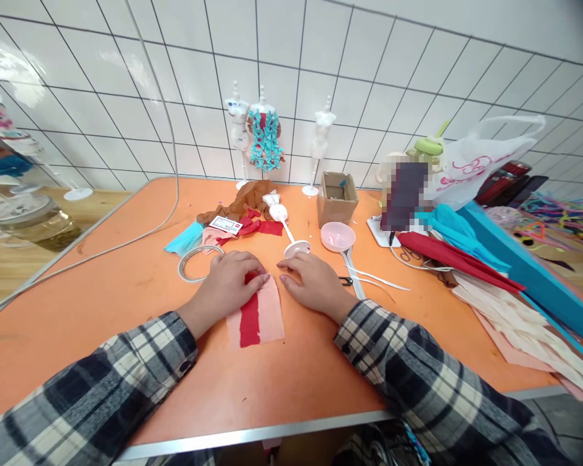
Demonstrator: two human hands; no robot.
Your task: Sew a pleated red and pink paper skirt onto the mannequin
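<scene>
A piece of pink crepe paper [271, 314] with a dark red strip [249, 320] lying along it rests on the orange table before me. My left hand [228, 281] bends over its top edge, fingers curled and thumb pressed down near the red strip. Just right of the paper, my right hand [313, 281] rests low over the table, with a gap between its thumb and fingers and nothing seen in them. A roll of tape [183, 270] lies beside my left hand. Beyond my hands, a small white mannequin [279, 213] lies on its side with its round base toward me.
Mannequins stand at the tiled wall, one in blue ruffles [265, 139]. Right of centre are a cardboard box [337, 204], a pink bowl [338, 237] and white strips [381, 278]. Brown crepe paper [247, 200] lies behind; folded paper [466, 262] and a plastic bag [486, 155] are at right.
</scene>
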